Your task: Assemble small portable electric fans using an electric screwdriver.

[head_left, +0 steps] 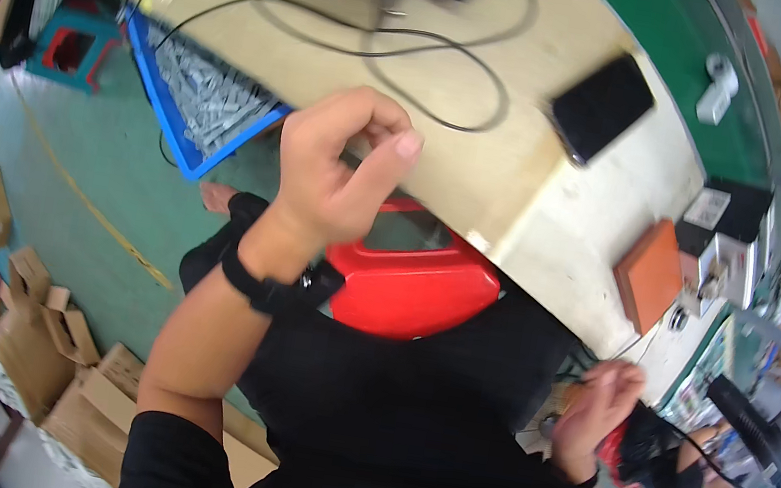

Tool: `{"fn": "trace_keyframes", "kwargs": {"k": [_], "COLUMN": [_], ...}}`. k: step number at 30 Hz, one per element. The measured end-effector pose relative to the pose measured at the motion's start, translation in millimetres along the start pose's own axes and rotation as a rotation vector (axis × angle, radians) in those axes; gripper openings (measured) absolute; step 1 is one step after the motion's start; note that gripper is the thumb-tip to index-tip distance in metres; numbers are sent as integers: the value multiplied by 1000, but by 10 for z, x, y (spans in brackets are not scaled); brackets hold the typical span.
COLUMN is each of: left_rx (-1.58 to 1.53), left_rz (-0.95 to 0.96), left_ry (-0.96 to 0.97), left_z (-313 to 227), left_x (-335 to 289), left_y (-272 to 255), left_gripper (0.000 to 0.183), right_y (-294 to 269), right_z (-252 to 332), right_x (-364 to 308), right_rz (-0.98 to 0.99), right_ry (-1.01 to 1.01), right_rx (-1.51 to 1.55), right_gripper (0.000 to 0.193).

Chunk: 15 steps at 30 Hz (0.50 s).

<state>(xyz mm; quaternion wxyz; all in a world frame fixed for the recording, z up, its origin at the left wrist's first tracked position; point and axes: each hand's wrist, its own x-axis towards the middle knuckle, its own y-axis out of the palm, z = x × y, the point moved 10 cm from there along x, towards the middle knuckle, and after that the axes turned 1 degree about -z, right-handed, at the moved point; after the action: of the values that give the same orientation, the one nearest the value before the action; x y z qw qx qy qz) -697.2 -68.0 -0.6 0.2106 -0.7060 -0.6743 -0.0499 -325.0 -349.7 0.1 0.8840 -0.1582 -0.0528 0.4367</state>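
Observation:
My left hand point(339, 171) is raised above the near edge of the workbench point(530, 189). Its fingers curl in and the thumb bends toward the index fingertip; the inside of the grip is hidden. A black band with a dark watch-like piece point(288, 287) circles that wrist. Below the hand, a glossy red plastic piece point(413, 293) with an opening shows at my lap, against black clothing. My right hand point(596, 411) hangs off the bench's edge at the lower right, smeared by motion, its fingers partly bent. I see it touching nothing.
A blue bin point(184, 153) of grey strip-like pieces adjoins the bench at left. On the bench lie a black phone point(603, 107), a looped dark cable point(441, 42) and an orange-brown box point(650, 275). Cardboard boxes point(39, 363) fill the lower left; another person point(666, 462) is at right.

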Motion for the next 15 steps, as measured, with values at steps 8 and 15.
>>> {"fn": "trace_keyframes", "kwargs": {"k": [8,15], "left_rx": [383,335], "left_rz": [-53,-174], "left_ry": [-597,-798], "left_z": [1803,2671], "left_x": [-2223,-3175], "left_y": [-2669,-3263], "left_gripper": [16,29], "right_y": [4737,6179], "right_z": [-755,-4059], "right_x": [-862,-719], "right_rz": [1184,1119], "right_ry": [346,495], "right_rx": [-74,-471], "right_gripper": [16,28]}}
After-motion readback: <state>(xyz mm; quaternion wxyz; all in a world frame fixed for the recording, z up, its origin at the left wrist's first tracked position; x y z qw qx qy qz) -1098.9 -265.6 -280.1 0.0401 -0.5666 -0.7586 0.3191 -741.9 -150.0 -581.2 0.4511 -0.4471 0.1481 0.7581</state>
